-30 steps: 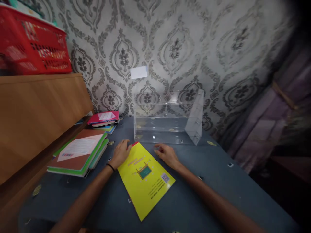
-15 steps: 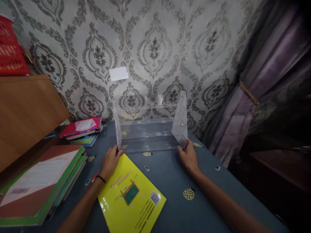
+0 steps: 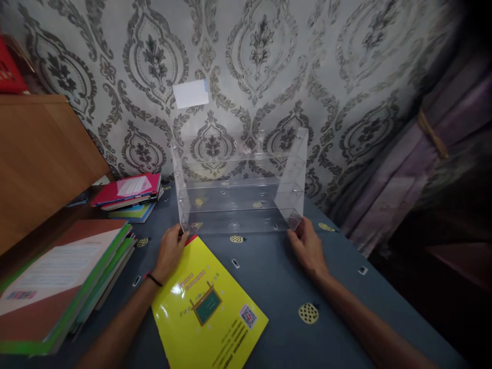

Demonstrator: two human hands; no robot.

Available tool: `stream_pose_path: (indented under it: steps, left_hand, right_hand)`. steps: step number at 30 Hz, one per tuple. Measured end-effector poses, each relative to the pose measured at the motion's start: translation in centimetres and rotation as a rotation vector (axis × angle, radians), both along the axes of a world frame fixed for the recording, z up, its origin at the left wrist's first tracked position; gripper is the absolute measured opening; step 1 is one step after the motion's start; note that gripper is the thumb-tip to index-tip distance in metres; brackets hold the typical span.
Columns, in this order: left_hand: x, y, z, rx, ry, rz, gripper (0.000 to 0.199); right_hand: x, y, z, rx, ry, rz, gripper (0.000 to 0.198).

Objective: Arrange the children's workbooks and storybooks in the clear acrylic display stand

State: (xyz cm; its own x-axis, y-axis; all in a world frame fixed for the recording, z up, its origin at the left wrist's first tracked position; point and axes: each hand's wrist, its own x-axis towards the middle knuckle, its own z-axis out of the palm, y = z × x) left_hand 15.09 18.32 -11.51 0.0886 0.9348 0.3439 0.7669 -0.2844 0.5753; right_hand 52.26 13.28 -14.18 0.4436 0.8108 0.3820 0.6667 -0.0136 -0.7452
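Observation:
A clear plastic tiered display rack [image 3: 238, 197] stands on the blue table against the wall. My left hand [image 3: 170, 252] grips its front left corner, fingers curled round the edge, with a dark band at the wrist. At the front right corner, my right hand [image 3: 308, 248] holds the rack with the thumb in front and the fingers mostly hidden behind. A yellow book [image 3: 209, 307] with a chalkboard picture lies askew in front of the rack, its top end close to my left hand and partly beneath my left forearm.
To the left lie a tall stack of books [image 3: 65, 287] and a smaller stack topped by a pink book [image 3: 128, 187]. A wooden cabinet [image 3: 46, 159] rises behind them, a red basket [image 3: 9, 66] on top. A purple curtain [image 3: 400, 179] hangs at the right.
The view has shifted down and closer, so the rack looks slightly larger. Both hands stay at its front corners, and the yellow book lies as before.

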Motion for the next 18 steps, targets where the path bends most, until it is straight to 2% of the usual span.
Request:
stream_pose_path:
  steps: [6, 18]
  left_hand:
    - [-0.5, 0.1, 0.5, -0.051, -0.015, 0.042, 0.021]
    - [-0.7, 0.3, 0.1, -0.016, -0.007, 0.016, 0.021]
  right_hand:
    - [-0.6, -0.3, 1.0, -0.075, 0.103, 0.055, 0.063]
    - [0.0, 0.0, -0.4, 0.017, 0.104, 0.092, 0.058]
